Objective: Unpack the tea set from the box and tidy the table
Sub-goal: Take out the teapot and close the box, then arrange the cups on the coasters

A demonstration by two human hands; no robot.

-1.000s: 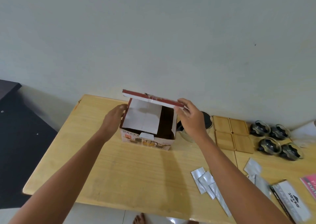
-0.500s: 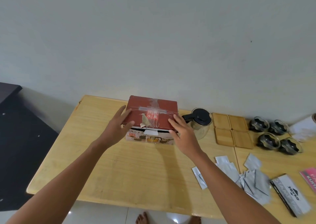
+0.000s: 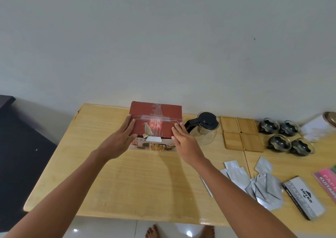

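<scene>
Wooden table [image 3: 127,183], 2 flat hands on closed box [image 3: 156,118]

A red box [image 3: 156,118] sits closed on the wooden table [image 3: 138,179], clear tape across its lid. The left hand [image 3: 119,139] lies flat on the lid's near left corner, fingers straight; the right hand [image 3: 183,139] rests open against the near right corner. Just right of the box stands a glass teapot [image 3: 204,128] with a black lid, then four wooden coasters [image 3: 241,134] in a square, then four glass cups [image 3: 286,137] (dark inserts inside). Nearer the table's front edge lie silver sachets [image 3: 254,181] and a grey booklet [image 3: 303,197]
</scene>
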